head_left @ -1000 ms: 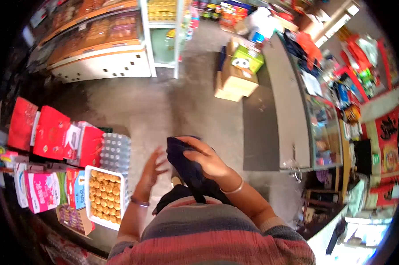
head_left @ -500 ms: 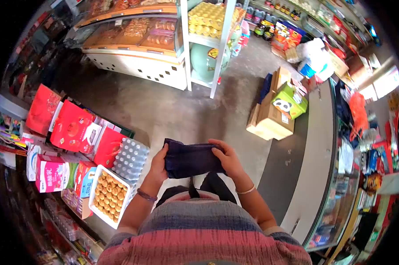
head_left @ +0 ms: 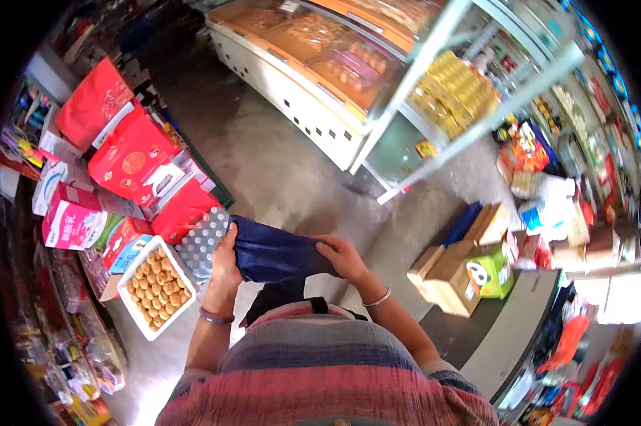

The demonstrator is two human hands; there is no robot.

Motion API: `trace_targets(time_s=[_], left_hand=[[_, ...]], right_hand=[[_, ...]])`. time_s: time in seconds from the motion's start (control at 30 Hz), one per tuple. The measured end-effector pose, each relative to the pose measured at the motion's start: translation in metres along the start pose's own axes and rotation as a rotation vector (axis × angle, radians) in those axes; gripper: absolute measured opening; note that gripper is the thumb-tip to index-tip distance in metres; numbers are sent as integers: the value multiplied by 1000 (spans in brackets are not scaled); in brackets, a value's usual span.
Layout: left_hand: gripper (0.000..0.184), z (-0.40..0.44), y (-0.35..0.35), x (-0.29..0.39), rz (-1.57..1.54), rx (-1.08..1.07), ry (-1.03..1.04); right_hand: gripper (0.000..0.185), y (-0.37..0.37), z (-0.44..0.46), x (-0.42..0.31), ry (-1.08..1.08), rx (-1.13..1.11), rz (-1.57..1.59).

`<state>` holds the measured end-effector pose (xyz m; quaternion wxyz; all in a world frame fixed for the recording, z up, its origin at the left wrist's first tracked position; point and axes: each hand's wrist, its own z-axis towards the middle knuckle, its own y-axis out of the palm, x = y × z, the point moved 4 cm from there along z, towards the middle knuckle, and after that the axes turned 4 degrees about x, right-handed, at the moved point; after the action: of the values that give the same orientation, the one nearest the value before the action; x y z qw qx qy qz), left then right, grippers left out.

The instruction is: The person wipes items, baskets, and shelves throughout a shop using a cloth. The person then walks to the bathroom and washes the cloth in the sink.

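Observation:
A dark blue, limp piece of thin material (head_left: 276, 252) is stretched between my two hands, in front of my body. Whether it is cloth or a plastic bag, I cannot tell. My left hand (head_left: 225, 261) grips its left end, thumb on top and fingers hidden underneath. At the other end, my right hand (head_left: 346, 260) pinches the narrower, gathered edge. Close beyond my left hand is a grey tray-like pack with pale round dots (head_left: 203, 238), partly covered by the hand and the blue material.
To the left are a white tray of round brown pieces (head_left: 157, 287), red gift boxes (head_left: 132, 157) and a pink carton (head_left: 75, 216). A glass-topped food case (head_left: 306, 64) and a white shelf of yellow egg trays (head_left: 452, 96) stand ahead. Cardboard boxes (head_left: 452, 277) sit right.
My view has turned, so the food case and shelf appear farther right. The dark blue material, a compact rectangle before, now looks longer and more drawn out, with my left hand lower-left.

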<state>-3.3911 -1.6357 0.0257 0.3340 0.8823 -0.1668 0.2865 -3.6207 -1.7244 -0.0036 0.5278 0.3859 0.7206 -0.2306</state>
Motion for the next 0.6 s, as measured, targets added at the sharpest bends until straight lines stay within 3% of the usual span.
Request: trace_targets(time_s=[0.3, 0.47, 0.6], left_hand=[[26, 157, 34, 152, -43, -13, 113], [24, 227, 57, 199, -27, 13, 112], [24, 297, 84, 227, -88, 17, 86]], right_hand=[[37, 35, 206, -105, 51, -179, -95], [42, 32, 305, -123, 17, -227, -97], [41, 13, 400, -82, 251, -258, 261]])
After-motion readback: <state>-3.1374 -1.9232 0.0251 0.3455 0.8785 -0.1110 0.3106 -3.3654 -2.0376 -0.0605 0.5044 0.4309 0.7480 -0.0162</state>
